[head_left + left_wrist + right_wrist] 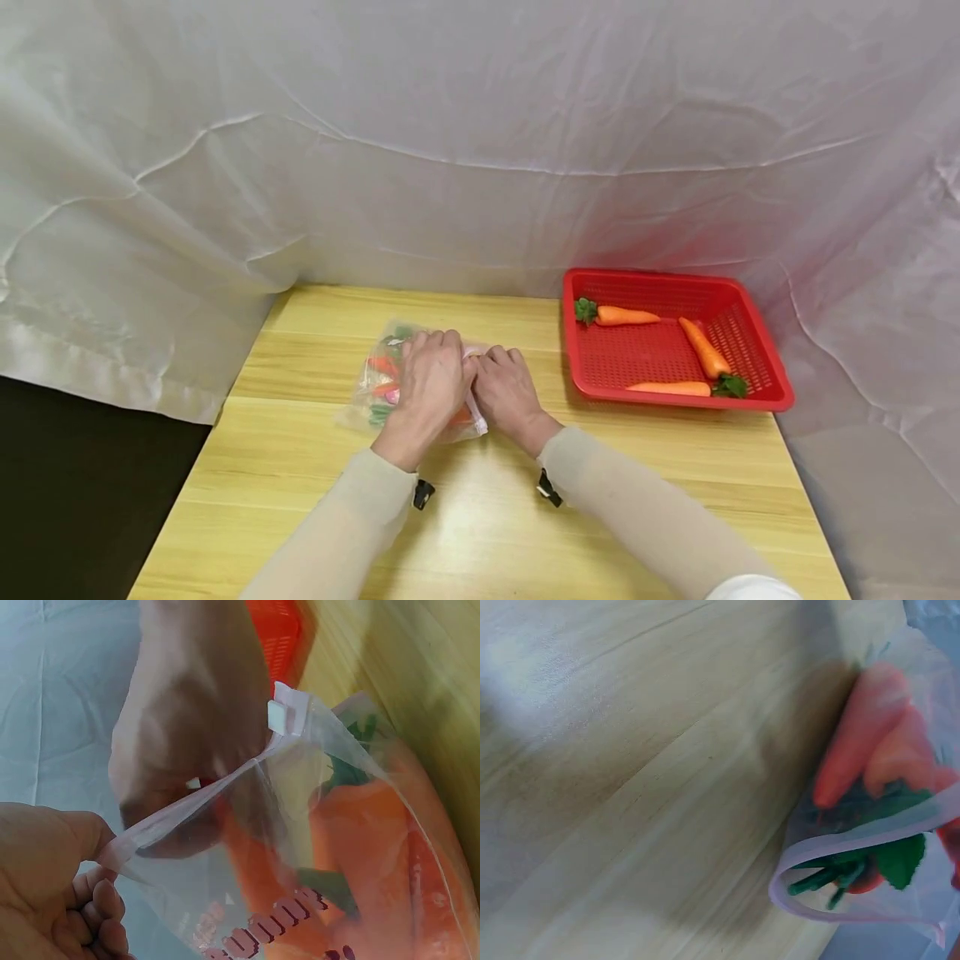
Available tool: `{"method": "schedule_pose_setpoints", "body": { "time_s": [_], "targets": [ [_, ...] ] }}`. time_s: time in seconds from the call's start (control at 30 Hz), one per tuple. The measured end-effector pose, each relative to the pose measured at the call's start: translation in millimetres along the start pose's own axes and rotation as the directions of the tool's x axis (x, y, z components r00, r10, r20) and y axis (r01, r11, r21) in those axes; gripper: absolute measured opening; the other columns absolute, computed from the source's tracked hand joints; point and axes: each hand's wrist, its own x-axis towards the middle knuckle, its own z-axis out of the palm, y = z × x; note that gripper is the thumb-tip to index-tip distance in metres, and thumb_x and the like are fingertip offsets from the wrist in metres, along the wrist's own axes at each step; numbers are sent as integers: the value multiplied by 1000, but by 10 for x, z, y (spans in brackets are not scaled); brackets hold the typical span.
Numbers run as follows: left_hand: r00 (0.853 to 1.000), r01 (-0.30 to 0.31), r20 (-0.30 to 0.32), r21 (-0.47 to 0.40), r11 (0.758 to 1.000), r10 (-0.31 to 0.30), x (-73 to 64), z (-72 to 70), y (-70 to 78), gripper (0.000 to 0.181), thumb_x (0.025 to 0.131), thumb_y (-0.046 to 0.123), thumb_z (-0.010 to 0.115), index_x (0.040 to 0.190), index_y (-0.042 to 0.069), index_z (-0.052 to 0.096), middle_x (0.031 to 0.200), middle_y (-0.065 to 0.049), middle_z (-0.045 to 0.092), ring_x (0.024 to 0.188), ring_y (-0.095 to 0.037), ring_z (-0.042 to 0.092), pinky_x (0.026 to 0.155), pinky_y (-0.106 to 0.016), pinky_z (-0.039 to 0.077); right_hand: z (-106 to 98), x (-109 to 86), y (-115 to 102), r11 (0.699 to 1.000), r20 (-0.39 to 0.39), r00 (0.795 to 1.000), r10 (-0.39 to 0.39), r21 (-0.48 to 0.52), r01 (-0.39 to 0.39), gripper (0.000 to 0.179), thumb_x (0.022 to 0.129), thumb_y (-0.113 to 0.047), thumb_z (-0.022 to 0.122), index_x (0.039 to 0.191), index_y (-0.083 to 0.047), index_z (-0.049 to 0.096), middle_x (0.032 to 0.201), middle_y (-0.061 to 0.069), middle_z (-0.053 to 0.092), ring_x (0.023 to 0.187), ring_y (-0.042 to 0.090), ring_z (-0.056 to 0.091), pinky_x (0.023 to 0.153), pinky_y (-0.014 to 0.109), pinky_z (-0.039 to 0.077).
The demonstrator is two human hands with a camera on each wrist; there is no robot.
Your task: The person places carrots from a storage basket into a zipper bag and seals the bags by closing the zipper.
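Note:
A clear zip bag [386, 396] with a pale slider edge and red print lies on the table, with several carrots [367, 847] showing through it. My left hand [435, 375] lies over the bag and, in the left wrist view, pinches its mouth edge between thumb and fingers. My right hand [508, 390] is at the bag's mouth; its curled fingertips show through the plastic, gripping the end of a carrot [247, 851] that runs down into the bag. In the right wrist view the mouth gapes, with green leaves [900, 862] inside; the right hand is out of that view.
A red plastic basket [572, 358] stands at the back right with three carrots in it. The wooden table [300, 467] ends at a grey-white cloth [450, 167] behind and at the right. Beyond the table's left edge is a dark area.

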Motion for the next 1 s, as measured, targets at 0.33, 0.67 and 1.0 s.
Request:
{"method": "schedule_pose_setpoints", "body": {
  "time_s": [0.33,0.67,1.0],
  "targets": [
    [999,36,18,-23,999,-36,16,-39,-45,19,94,19,73,85,9,60,78,-5,59,80,-29,53,78,-41,40,15,-127,129,998,50,998,-33,50,30,13,98,-19,70,109,-14,72,108,0,71,100,26,57,81,39,43],
    [997,67,51,-41,997,-65,16,-58,-79,20,93,20,71,82,11,57,77,-4,56,83,-29,50,80,-40,38,-170,-236,428,998,-59,998,-18,54,21,14,100,-22,58,94,-14,68,99,1,71,96,25,59,80,39,44],
    [998,49,31,-60,997,-47,-45,-16,-85,19,92,20,73,83,10,60,78,-5,57,83,-28,49,80,-41,38,-469,-295,839,1000,-164,986,-15,25,19,18,101,-20,55,92,-10,68,92,5,69,91,30,59,77,43,43]
  ]
}}
